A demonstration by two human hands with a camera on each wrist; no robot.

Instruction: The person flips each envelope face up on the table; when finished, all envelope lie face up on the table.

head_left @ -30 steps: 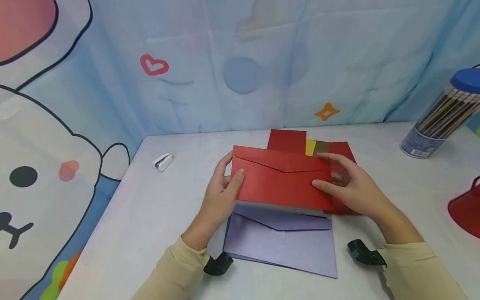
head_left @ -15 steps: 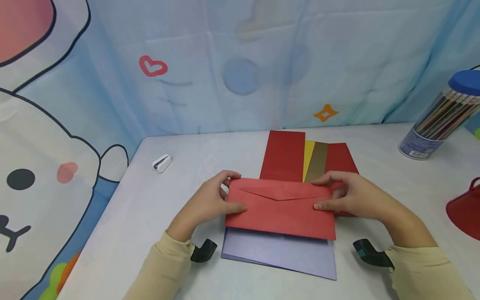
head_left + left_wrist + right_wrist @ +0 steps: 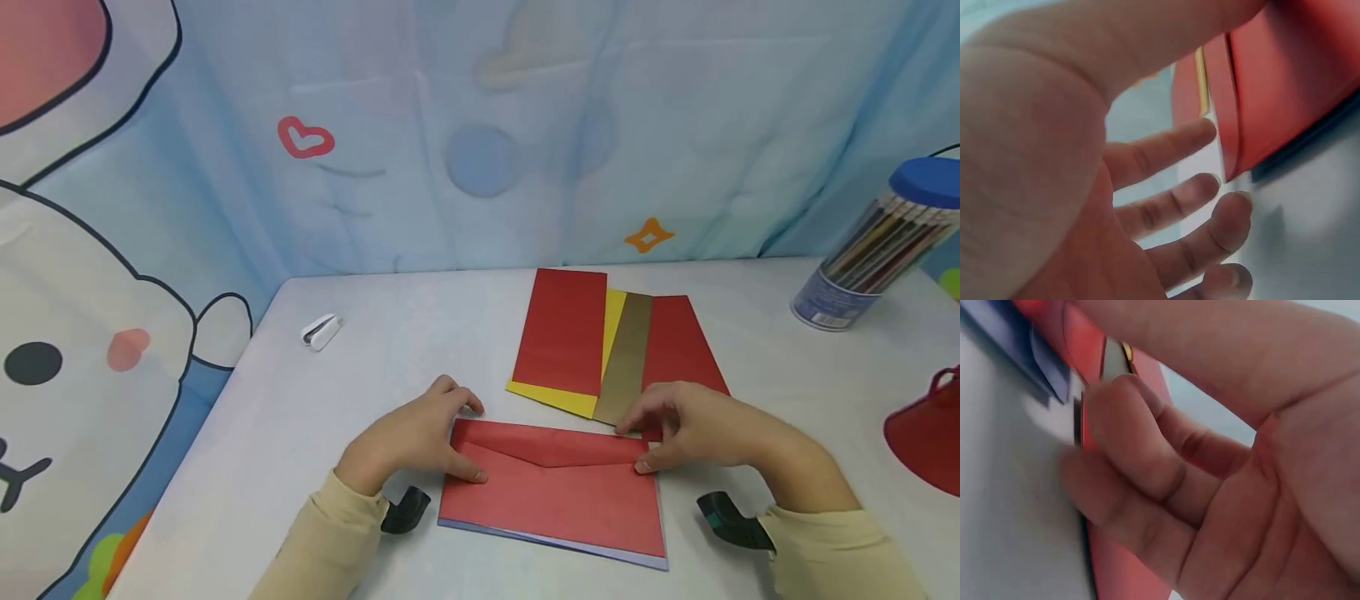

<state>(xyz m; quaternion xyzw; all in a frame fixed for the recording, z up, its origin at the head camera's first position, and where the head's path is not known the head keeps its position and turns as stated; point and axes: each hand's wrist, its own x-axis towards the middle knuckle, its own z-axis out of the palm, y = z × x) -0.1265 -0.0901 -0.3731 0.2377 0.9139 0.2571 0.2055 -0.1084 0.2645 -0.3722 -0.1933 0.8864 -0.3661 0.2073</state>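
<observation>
A red envelope (image 3: 555, 508), its flap side up, lies on top of purple envelopes (image 3: 645, 560), which show as a thin strip along its front edge. My left hand (image 3: 412, 437) is at its left end, thumb over the paper. The fingers spread loosely beyond the edge in the left wrist view. At the far right corner is my right hand (image 3: 701, 427), thumb tip on the envelope's right edge and fingers bent beside it. Just behind lie flat paper pieces: a red one (image 3: 562, 333), a bronze one (image 3: 626, 358) and another red one (image 3: 682, 346), with yellow showing between.
A small white stapler-like object (image 3: 322, 332) lies at the back left. At the back right stands a clear tub of pencils (image 3: 870, 250) with a blue lid. A red object (image 3: 926, 437) sits at the right edge. A printed blue curtain (image 3: 487, 208) hangs behind the table.
Both hands have brought the red envelope down toward the front and laid it over the purple envelopes. The fingers have loosened from it, and the papers behind are now more exposed.
</observation>
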